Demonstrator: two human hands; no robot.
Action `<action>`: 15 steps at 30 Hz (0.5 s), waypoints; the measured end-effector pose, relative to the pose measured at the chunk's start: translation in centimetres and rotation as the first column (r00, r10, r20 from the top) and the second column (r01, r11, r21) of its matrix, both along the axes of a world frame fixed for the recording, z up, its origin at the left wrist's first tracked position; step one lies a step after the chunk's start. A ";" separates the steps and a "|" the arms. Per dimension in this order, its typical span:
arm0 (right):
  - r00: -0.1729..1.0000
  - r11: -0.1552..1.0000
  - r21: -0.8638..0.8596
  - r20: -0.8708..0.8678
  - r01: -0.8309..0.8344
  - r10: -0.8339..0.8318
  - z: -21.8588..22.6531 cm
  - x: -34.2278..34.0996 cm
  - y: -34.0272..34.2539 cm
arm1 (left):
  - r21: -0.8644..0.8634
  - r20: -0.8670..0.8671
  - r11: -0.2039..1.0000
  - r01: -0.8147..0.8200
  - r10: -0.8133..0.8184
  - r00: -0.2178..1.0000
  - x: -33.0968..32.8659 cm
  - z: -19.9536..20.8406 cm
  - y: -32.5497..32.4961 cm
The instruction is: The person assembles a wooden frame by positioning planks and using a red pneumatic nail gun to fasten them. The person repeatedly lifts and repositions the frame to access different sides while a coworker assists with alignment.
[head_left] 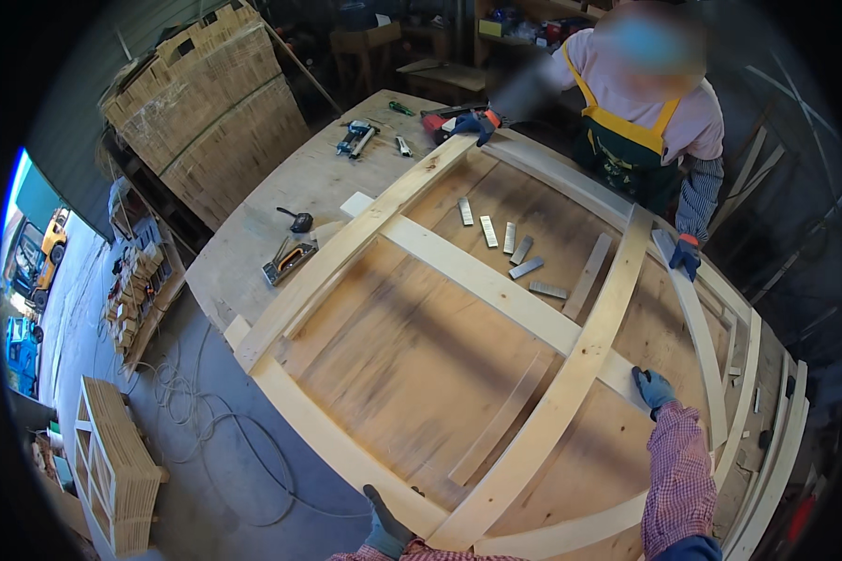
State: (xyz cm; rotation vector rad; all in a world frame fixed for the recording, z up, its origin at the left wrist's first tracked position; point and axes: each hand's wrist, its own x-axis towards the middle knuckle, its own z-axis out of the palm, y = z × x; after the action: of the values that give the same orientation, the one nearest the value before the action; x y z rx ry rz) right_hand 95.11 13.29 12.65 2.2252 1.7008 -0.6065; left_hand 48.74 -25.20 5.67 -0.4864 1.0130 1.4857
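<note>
A large frame of pale wooden boards (365, 425) lies on a plywood-topped table. At its near edge my left hand (386, 528), in a blue-grey glove, grips the near board, with part of the hand hidden. My right hand (656, 388), gloved alike, holds the near-right end of the flat middle board (486, 282), beside the crossing board (571, 381). Across the table a co-worker's gloved hand (477, 125) rests on the frame's far corner. The co-worker's other hand (686, 255) holds a narrow board (697, 327) lying slantwise.
Several staple strips (489, 231) and loose slats (500, 421) lie inside the frame. On the table's left stand a staple gun (288, 263), tape measure (297, 221) and blue nail gun (355, 138). A hose (243, 430) coils over the floor near stacked wooden panels (117, 467).
</note>
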 end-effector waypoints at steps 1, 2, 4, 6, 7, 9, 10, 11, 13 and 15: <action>1.000 1.000 -0.001 -0.003 0.006 -0.006 0.6 -0.3 -0.5 | 0.025 0.008 1.000 0.006 -0.006 1.000 -0.4 0.0 -0.3; 1.000 1.000 -0.002 -0.006 0.010 -0.010 1.2 -0.6 -1.0 | 0.023 0.003 1.000 -0.004 0.004 1.000 -0.7 0.1 -0.8; 1.000 0.999 0.050 -0.001 0.017 -0.016 1.7 -1.1 -2.4 | 0.018 -0.006 1.000 -0.021 0.021 1.000 -0.9 0.7 -1.7; 1.000 0.996 0.085 0.006 0.020 -0.021 2.5 -1.2 -4.2 | 0.063 -0.009 0.998 0.000 0.000 1.000 -1.0 2.1 -3.0; 0.999 0.994 0.104 0.010 0.030 -0.031 3.5 -0.8 -5.3 | 0.094 -0.010 0.995 0.028 -0.027 1.000 -0.8 2.8 -3.5; 0.999 0.990 0.137 0.025 0.032 -0.036 5.8 0.7 -8.1 | 0.217 -0.045 0.973 0.078 -0.070 0.997 0.1 3.2 -4.9; 0.998 0.987 0.161 0.043 0.030 -0.037 6.8 1.8 -9.4 | 0.292 -0.054 0.949 0.119 -0.108 0.993 1.2 2.7 -5.1; 0.998 0.981 0.192 0.068 -0.011 -0.002 6.8 0.4 -10.2 | 0.324 0.122 0.945 0.031 -0.075 0.990 0.8 2.1 -8.3; 0.993 0.973 0.205 0.069 -0.109 0.097 5.4 -4.8 -10.7 | 0.060 0.078 0.998 -0.031 0.026 0.997 -0.1 0.6 -13.8; 0.990 0.973 0.186 0.053 -0.135 0.127 6.5 -5.8 -13.2 | -0.017 -0.016 0.999 -0.035 0.035 0.999 0.8 1.0 -16.1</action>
State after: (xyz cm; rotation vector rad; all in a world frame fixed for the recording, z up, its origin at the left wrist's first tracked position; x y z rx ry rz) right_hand 89.34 0.12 19.10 2.2077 1.9383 -0.3793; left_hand 49.52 -41.31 6.65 -0.5081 1.0344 1.5152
